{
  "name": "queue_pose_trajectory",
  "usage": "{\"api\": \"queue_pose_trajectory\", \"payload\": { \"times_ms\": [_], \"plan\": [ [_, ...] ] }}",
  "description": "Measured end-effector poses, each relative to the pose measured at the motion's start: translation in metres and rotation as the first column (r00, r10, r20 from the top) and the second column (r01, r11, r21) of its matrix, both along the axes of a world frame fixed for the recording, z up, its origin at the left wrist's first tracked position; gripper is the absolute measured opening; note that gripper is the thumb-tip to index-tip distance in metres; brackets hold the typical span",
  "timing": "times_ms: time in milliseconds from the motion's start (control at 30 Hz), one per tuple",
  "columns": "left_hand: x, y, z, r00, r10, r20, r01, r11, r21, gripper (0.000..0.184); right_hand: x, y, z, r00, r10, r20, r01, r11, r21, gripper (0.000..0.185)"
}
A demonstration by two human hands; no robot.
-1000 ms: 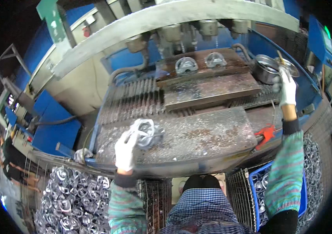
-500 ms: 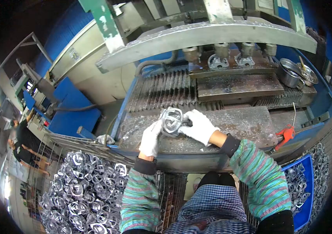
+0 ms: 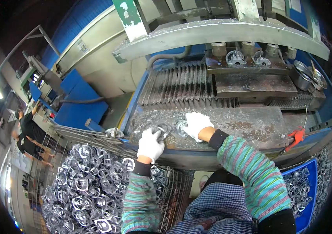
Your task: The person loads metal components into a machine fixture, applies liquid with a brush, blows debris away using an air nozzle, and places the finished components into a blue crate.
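We see a long grey metal-topped table [image 3: 252, 119], its flat surface speckled with pale flecks from end to end. Reddish-brown stains spread over its right half, mostly between the middle and the right edge. Towards the left edge, about midway between back and front, lies a dull grey ring-shaped metal part [image 3: 166, 128], partly covered by our left hand [image 3: 150, 145]. Just beside it, nearer the table's middle, we see a silvery, rounded metal part [image 3: 180, 128]; our right hand [image 3: 198, 125] covers much of it, and we cannot tell whether it rests on the table or is slightly raised.
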State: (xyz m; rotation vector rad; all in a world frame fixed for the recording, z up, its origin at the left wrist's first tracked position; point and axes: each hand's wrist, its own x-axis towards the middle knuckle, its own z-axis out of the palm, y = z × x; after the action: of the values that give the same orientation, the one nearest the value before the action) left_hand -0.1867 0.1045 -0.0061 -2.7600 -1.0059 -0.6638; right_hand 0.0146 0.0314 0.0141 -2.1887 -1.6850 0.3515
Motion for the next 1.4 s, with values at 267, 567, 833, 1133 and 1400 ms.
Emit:
{"api": "queue_pose_trajectory", "payload": {
  "times_ms": [267, 567, 833, 1133, 1400],
  "plan": [
    [0.016, 0.002, 0.026, 0.938, 0.338, 0.076, -0.311, 0.919, -0.243, 0.05, 0.009, -0.013, 0.004, 0.982, -0.075, -0.171, 0.074, 0.997, -0.008, 0.035],
    [0.036, 0.025, 0.036, 0.913, 0.262, -0.313, -0.342, 0.91, -0.236, 0.037, 0.022, -0.054, 0.014, 0.99, 0.016, -0.142, 0.016, 0.975, 0.222, 0.033],
    [0.009, 0.069, -0.004, 0.975, -0.22, -0.011, 0.216, 0.963, -0.163, 0.009, 0.057, -0.17, 0.002, 0.972, -0.189, -0.138, 0.231, 0.871, 0.434, 0.028],
    [0.039, 0.008, 0.015, 0.955, 0.296, 0.024, -0.285, 0.937, -0.201, 0.033, 0.144, -0.312, -0.061, 0.618, -0.786, -0.017, 0.494, 0.371, 0.786, 0.056],
    [0.013, 0.056, -0.016, 0.971, -0.022, 0.239, 0.069, 0.979, -0.191, 0.044, 0.206, -0.35, -0.139, 0.442, -0.736, -0.513, 0.783, 0.038, 0.621, 0.076]
  ]
}}
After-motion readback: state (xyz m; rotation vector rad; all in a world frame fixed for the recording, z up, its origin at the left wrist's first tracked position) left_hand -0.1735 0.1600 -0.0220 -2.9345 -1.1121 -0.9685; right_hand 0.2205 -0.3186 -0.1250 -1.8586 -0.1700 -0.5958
